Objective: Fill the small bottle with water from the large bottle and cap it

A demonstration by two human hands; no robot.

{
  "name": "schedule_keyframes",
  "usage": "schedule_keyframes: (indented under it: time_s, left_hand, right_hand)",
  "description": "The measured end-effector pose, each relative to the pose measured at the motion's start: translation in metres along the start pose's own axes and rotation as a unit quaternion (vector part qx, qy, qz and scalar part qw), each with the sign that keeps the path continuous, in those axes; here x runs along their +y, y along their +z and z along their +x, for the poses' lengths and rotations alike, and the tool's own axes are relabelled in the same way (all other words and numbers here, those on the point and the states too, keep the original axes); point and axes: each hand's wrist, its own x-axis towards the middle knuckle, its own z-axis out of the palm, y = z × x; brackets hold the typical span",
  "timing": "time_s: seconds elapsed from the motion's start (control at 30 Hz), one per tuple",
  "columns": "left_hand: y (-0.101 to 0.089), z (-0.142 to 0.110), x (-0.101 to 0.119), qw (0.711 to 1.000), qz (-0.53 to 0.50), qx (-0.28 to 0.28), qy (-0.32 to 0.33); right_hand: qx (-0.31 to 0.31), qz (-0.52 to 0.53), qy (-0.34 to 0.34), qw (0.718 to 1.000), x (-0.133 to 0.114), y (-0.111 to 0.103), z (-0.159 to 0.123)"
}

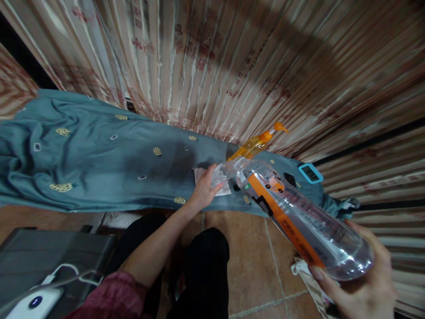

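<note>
Head view: clear bottle (300,221), base in right grip (372,281).

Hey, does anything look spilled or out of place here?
I see no spill. The clear bottle tilts, but the right hand grips it, neck at the clear cup in the left hand, so that looks deliberate. The teal cloth just looks rumpled near the picture's left edge.

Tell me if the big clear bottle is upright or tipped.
Tipped: the big clear bottle slants, its base in the right hand, its neck end pointing toward the small clear vessel in the left hand.
</note>
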Motion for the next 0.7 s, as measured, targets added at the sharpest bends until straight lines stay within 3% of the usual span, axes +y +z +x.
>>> schedule_keyframes:
  time_s: [0.7]
  left_hand:
    - [-0.001, 0.0004, 0.0028, 1.0, -0.006, -0.003, -0.001]
  right_hand:
    - [0.013, 0.015, 0.008, 1.0, -0.0035, 0.0023, 0.0023]
